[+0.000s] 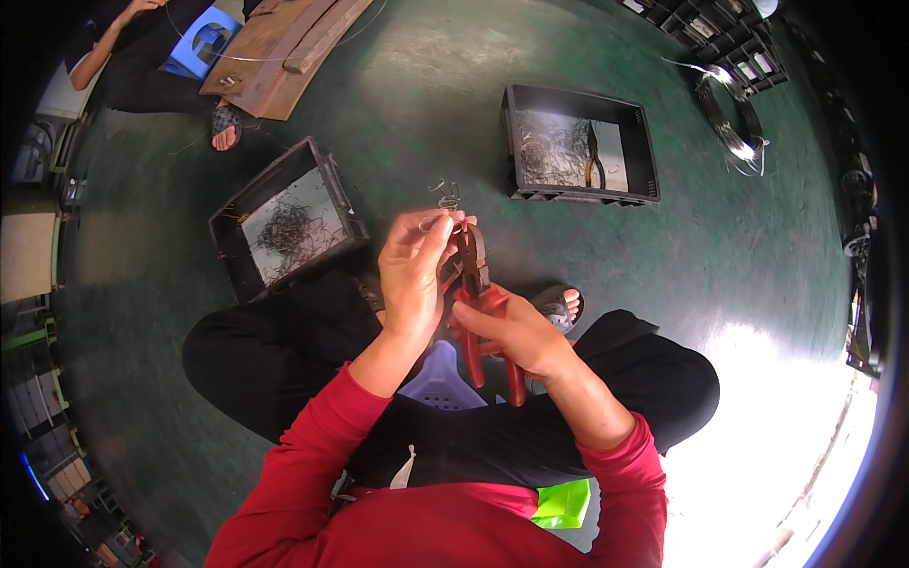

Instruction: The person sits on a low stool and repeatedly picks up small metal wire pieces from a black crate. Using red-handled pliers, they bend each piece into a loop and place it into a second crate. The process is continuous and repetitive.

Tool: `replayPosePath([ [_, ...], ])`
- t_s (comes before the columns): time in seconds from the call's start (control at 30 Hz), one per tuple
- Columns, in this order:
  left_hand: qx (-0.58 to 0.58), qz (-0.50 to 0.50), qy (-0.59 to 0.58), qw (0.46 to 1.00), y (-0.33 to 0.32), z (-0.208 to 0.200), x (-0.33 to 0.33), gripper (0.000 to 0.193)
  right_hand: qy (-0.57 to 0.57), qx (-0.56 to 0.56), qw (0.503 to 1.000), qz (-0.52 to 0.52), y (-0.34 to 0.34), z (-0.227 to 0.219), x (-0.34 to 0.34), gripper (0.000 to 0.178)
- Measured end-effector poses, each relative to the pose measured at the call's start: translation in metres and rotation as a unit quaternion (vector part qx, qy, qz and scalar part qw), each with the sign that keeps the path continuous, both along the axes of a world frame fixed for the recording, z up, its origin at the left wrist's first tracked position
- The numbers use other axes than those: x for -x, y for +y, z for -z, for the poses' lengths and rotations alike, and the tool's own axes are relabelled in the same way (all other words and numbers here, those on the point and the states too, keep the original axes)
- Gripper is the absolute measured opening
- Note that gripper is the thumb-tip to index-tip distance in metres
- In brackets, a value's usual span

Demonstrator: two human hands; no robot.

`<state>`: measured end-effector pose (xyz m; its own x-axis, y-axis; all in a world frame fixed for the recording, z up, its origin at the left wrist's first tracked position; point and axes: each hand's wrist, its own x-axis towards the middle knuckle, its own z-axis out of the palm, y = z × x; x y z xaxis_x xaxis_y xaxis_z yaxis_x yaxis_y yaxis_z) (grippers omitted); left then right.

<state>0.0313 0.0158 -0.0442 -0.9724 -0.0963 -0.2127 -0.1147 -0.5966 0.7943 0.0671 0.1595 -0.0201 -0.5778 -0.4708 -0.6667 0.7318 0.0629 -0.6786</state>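
Note:
My left hand (415,270) is closed, pinching a small bent piece of wire (431,224) between thumb and fingers. My right hand (521,331) grips red-handled pliers (490,303), whose dark jaws (471,251) point up beside my left fingertips. Whether the jaws touch the wire is hard to make out. Just beyond my fingers, several small wire hooks (448,196) show against the green floor.
Left of my hands stands a black crate (317,166) with many bent wire pieces. Another black crate (582,97) ahead holds wire pieces and yellow-handled pliers (594,156). A wire coil (729,118) lies far right. A person's foot (225,128) is near a wooden board (270,71) and blue stool (202,43).

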Motion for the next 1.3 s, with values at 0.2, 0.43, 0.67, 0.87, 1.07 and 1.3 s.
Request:
replayPosePath([
  [0.2,-0.019,-0.017,-0.028,0.999,0.007,-0.001,-0.004,0.012,0.058,-0.062,0.995,0.048,-0.012,-0.001,-0.005,0.042],
  [0.43,-0.021,-0.009,-0.066,0.998,0.009,-0.005,-0.003,0.015,0.053,-0.051,0.997,0.022,-0.013,0.005,-0.003,0.036],
  [0.67,0.087,0.008,0.079,0.993,0.000,0.082,0.004,0.028,0.017,-0.072,0.976,0.205,0.002,0.020,0.011,0.031],
  [0.87,0.642,0.254,-0.091,0.717,-0.011,0.213,-0.028,0.061,0.025,-0.036,0.945,0.324,0.056,0.009,0.025,0.030],
  [1.07,0.732,0.322,-0.033,0.600,0.000,0.249,-0.066,0.087,0.009,0.017,0.948,0.319,0.062,0.010,0.020,0.031],
  [1.3,0.659,0.353,-0.122,0.653,-0.014,0.247,-0.036,0.049,-0.084,0.106,0.946,0.294,0.060,0.002,0.021,0.033],
])
